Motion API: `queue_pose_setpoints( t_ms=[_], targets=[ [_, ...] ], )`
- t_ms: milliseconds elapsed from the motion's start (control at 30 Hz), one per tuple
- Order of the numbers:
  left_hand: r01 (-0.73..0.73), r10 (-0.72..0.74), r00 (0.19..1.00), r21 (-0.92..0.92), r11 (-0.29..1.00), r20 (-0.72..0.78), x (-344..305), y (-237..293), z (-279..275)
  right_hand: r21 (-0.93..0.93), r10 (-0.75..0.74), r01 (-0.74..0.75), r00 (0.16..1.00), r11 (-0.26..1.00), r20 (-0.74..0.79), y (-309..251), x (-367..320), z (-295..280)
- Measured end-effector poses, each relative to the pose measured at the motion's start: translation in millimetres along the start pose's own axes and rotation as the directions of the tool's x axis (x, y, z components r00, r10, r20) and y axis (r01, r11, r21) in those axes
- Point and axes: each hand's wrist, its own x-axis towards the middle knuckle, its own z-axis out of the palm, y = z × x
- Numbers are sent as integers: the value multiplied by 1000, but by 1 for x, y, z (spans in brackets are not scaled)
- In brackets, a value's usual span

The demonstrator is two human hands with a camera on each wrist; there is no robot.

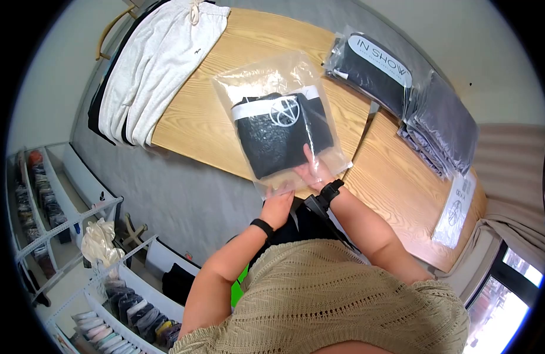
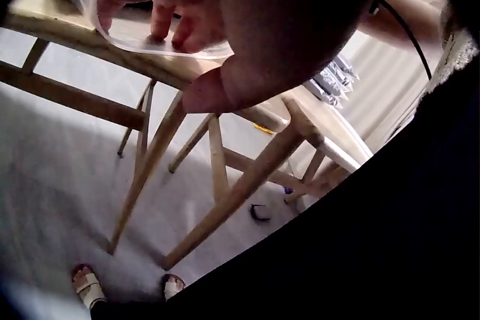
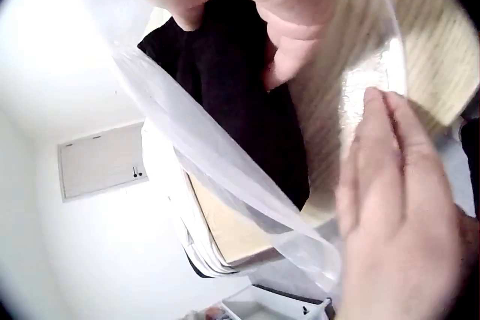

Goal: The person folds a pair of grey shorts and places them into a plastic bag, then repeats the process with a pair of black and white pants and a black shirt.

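A clear plastic bag [image 1: 225, 85] lies on the wooden table with a folded black garment [image 1: 263, 141] in it. The garment bears a white band and a white circular emblem. My right hand [image 1: 315, 174] is at the bag's near end; in the right wrist view its thumb and fingers grip the black garment [image 3: 240, 110] from both sides. At the bag's near edge my left hand [image 1: 278, 207] touches the plastic with straight fingers [image 3: 382, 162], its thumb standing apart below the rim in the left wrist view.
Light grey sweatpants [image 1: 148, 71] drape over the table's left end. Bagged dark garments [image 1: 373, 76] and grey bagged garments [image 1: 446, 124] are stacked at the right, near a flat white packet [image 1: 454, 209]. Shelving with packed clothes [image 1: 137, 310] stands at lower left.
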Motion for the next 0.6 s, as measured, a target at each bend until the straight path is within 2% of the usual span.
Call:
queue_pose_setpoints(
  t_ms=[67,100,133,167,200,367,467,533,567,600],
  targets=[
    [13,-13,1000,19,1000,17,0,3,-5,44,-96,94,994,995,55,0,20,8],
    [21,-21,999,11,1000,33,1,3,-9,43,-100,97,993,994,68,-5,26,17],
    [38,-37,992,-6,999,119,2,4,-13,88,-82,73,991,993,105,-17,22,41],
    [44,-43,995,-9,999,94,1,5,-14,132,-65,46,988,990,142,-23,26,54],
    [53,-52,997,-1,999,57,2,7,-14,141,-117,93,979,986,167,-26,35,63],
    [57,-58,998,33,998,28,2,7,-13,213,-226,194,964,958,141,-34,74,77],
    [37,-37,999,1,999,39,1,5,-13,219,-249,226,965,949,86,-34,61,88],
    [24,-23,999,-34,999,45,2,4,-18,-142,-125,116,991,983,-54,-31,28,99],
    [27,-28,1000,-106,994,-9,4,6,-27,-144,-127,118,990,982,-56,-27,17,89],
    [25,-37,997,-177,984,-63,5,6,-36,-520,-157,204,978,829,134,-24,1,77]
  ],
)
